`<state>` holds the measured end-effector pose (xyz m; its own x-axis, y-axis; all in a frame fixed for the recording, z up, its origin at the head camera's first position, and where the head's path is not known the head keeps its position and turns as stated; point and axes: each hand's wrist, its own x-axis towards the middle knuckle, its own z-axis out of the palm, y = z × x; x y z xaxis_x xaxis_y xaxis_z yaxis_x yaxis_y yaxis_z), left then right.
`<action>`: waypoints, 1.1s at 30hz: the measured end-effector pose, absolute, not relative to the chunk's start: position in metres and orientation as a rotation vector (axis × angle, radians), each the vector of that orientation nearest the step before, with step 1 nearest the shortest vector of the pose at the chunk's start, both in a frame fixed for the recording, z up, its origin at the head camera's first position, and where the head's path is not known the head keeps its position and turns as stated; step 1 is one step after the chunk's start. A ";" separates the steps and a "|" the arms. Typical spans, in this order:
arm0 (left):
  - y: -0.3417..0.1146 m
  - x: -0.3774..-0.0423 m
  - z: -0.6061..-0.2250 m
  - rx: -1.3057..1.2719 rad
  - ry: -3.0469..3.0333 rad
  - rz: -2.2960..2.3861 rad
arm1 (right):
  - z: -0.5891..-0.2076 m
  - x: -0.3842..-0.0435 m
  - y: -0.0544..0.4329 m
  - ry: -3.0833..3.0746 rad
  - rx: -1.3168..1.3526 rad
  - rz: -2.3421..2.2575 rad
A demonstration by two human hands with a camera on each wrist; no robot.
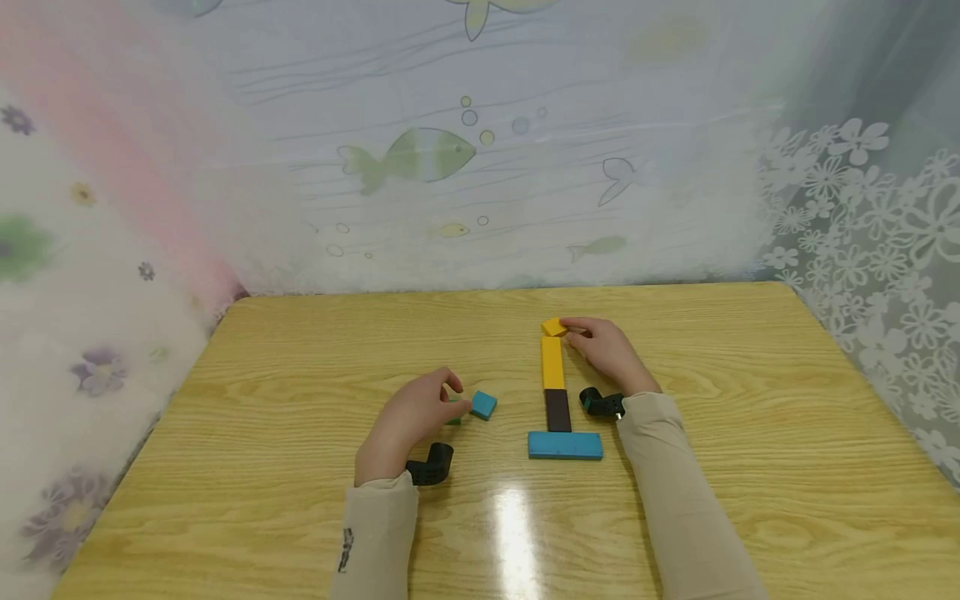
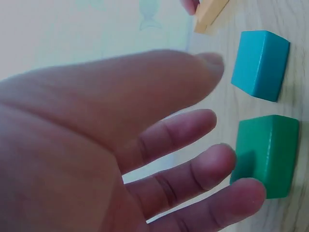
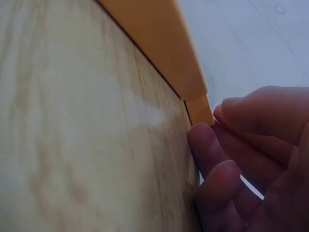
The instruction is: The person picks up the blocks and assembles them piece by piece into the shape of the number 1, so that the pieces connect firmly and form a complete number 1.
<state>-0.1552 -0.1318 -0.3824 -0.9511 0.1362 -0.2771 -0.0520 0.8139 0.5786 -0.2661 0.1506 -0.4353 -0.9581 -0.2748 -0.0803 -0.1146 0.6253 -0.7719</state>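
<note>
At the far end of a column of blocks, my right hand (image 1: 609, 350) pinches the right corner of a small yellow block (image 1: 553, 327) between thumb and fingers. This block lies tilted, close beyond a long yellow block (image 1: 552, 364). Below that come a dark brown block (image 1: 558, 410) and a blue rectangular block (image 1: 566, 445) laid crosswise. On the left, my left hand (image 1: 411, 417) hovers with loosely bent fingers beside a small green block (image 2: 263, 154), mostly hidden by the hand in the head view. A small blue block (image 1: 483, 405) lies just right of its fingertips.
The wooden table (image 1: 300, 350) has its back edge against a curtain (image 1: 525, 200) printed with fish. Black wrist cameras (image 1: 431, 467) sit on both wrists. A bright reflection shows on the tabletop near the front.
</note>
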 end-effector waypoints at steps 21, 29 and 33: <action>-0.138 -0.160 -0.398 0.033 2.696 0.875 | -0.438 -0.266 0.151 2.637 -0.294 -1.277; -0.131 -0.162 -0.404 0.004 2.746 0.867 | -0.438 -0.265 0.150 2.624 -0.306 -1.296; -0.127 -0.162 -0.404 0.019 2.785 0.817 | -0.436 -0.265 0.150 2.615 -0.302 -1.305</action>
<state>-0.1617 -0.1269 -0.4041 -0.9713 0.0792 -0.2241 -0.0544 0.8438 0.5338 -0.2649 0.1497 -0.4363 -0.9584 -0.2710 -0.0896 -0.0913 0.5886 -0.8033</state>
